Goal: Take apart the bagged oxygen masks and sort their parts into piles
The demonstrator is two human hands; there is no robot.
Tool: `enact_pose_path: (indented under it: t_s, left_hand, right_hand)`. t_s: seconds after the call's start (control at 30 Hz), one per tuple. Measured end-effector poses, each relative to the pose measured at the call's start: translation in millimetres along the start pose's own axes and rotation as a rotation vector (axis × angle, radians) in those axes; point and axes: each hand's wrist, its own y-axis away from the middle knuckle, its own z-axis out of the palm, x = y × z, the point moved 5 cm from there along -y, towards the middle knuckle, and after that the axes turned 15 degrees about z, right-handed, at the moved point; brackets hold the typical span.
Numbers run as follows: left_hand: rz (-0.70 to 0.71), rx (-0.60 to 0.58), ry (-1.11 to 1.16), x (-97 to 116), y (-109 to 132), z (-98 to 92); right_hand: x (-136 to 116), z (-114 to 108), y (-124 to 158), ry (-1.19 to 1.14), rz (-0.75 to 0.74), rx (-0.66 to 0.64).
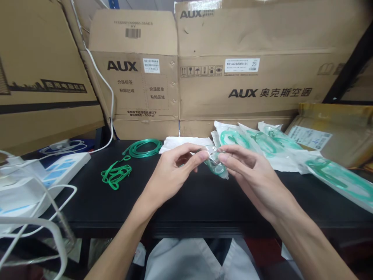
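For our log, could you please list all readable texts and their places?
"AUX": middle carton
"HY": same
"分拣标签粘贴区域": same
"快递面单粘贴区域": same
"夹抱板下边沿在此线以下": same
"300kgf": same
"AUX 奥克斯空调": wide carton
"AUX": its top
"KFR-46G/BpR3AES1(B1)": its label
"25": same
Too small or blurred: parcel label, left carton, other print.

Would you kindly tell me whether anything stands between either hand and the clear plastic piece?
Nothing visible does: the left hand and right hand hold the clear plastic piece directly, from opposite sides.

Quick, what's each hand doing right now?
Left hand: closed, pinching one side of the clear plastic piece.
Right hand: closed, pinching the other side of the same piece.
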Motion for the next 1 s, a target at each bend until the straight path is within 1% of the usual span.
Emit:
enact_pose_path:
  t_s: [0.1,0.17,0.23,0.3,0.4,0.53,0.6,0.67,0.87,1.0]
  left_hand:
    - [-0.017,-0.011,0.031,-1,1,1.2]
    - [-0.012,-0.006,0.060,-2,1,0.9]
    - [0.001,-0.005,0.080,-2,1,0.3]
    - [0.012,-0.009,0.090,-1,1,-0.4]
    - [0.037,-0.012,0.089,2,0,-1.0]
    - [0.105,-0.003,0.060,5,-2,-1.1]
    - [0.134,-0.009,0.047,6,-2,-0.6]
    - [0.144,-0.023,0.030,7,-2,-0.4]
    - [0.131,-0.074,-0.070,12,-3,-3.6]
    - [0.162,-0.096,-0.113,16,-4,-5.4]
  right_hand:
    - [1,4,1,-0.075,0.048,-0.079]
    - [1,8,2,-0.093,0.051,-0.127]
    - [1,9,3,-0.089,0.033,-0.125]
    - [0,9,4,-0.055,0.001,-0.085]
    - [-1,7,7,0.013,-0.069,0.008]
    - [-2,5,10,0.072,-0.144,0.116]
    - [-2,4,11,0.094,-0.169,0.157]
    - [-2,3,11,0.115,-0.173,0.171]
    - [-3,-1,6,0.173,-0.130,0.071]
    - [-5,-3,6,0.182,-0.146,0.003]
